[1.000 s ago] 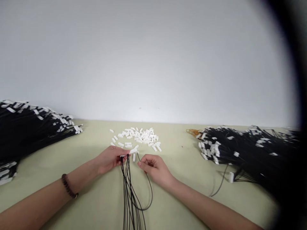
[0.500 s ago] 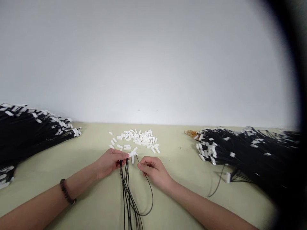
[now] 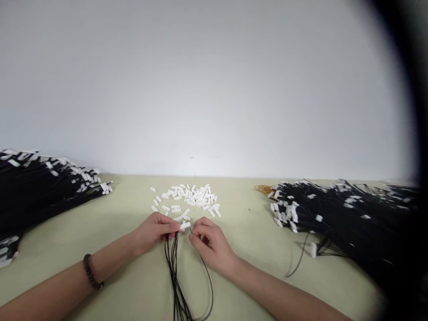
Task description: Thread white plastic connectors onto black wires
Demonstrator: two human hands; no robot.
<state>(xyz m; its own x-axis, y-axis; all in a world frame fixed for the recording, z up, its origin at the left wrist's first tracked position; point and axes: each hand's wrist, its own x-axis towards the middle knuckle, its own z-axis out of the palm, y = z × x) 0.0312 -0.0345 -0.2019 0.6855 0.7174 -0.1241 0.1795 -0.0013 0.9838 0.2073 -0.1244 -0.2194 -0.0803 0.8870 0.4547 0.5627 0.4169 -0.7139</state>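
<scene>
Between its thumb and fingers, my left hand (image 3: 159, 228) pinches a white connector housing (image 3: 185, 226). Several black wires (image 3: 174, 272) hang from below that hand toward the table's front edge. My right hand (image 3: 207, 240) is closed in a pinch on a single black wire (image 3: 210, 278), whose tip pokes up just right of the housing, apart from it. The wire loops down and back to the hanging bunch. Right behind the housing lie loose white housings (image 3: 197, 196) in a scattered pile. A dark beaded bracelet circles my left wrist.
A large bundle of black wires (image 3: 36, 187) with white ends lies at the left. Another such bundle (image 3: 321, 218) spreads across the right, with stray wires and a white connector (image 3: 313, 250) at its front. Orange loops (image 3: 264, 189) sit beside it. A pale wall stands behind the table.
My right hand has slid its grip along the wire toward the tip. The housing in my left hand sits slightly lower in view and the whole view has shifted a little.
</scene>
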